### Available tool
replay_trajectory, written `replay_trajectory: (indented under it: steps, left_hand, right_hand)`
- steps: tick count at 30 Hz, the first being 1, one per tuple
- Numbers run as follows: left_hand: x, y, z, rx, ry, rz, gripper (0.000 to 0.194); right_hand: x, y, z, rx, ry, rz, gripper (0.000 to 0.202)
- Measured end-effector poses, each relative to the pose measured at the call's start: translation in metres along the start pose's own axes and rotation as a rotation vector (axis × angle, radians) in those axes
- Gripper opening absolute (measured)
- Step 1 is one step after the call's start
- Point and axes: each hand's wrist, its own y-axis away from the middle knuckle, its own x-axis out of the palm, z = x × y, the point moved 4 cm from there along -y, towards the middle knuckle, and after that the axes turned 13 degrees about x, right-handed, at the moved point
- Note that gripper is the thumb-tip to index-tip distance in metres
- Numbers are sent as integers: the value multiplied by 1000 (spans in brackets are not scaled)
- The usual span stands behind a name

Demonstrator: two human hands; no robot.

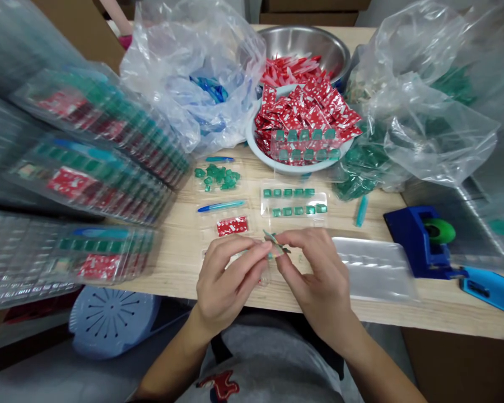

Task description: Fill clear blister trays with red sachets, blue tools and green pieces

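The left hand (233,277) and right hand (317,277) had their grip clamped on a small green piece (270,236), half hidden but probably light, thin and best held edgewise

Free strip of tabletop (176,240) at left — stacked packs (96,187) alongside, plastic bag (172,95) behind.

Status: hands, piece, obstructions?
Left hand, right hand: both on small greenish piece. Piece partly covered, exact shape unclear. Red packet just beyond left hand; no visible obstruction.
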Motion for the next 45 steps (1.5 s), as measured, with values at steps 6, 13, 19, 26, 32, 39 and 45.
replay_trajectory:
  steps: [6,13,19,26,32,39,45]
  left_hand:
    - [2,5,5,-162,230,-159,28]
    - [15,22,31,-795,642,-368,6]
    - [23,18,25,-793,769,-265,13]
    - [16,11,18,-643,664,-207,9]
    - [12,6,11,-532,554,-154,11]
    - [14,15,21,-643,489,-302,5]
    - [18,16,19,-644,507,-185,6]
  right_hand:
    - [1,0,0,29,10,-33,16]
    - [1,2,-20,429,-425,124,7]
    - [7,3,-21,522,-644,223,7]
    - [7,7,-22,455,-518,109,10]
    - [7,12,-18,313,-304,73,16]
    - [2,15,-26,329,-292,51,17]
    - [-2,12,-30,455,-575,100,14]
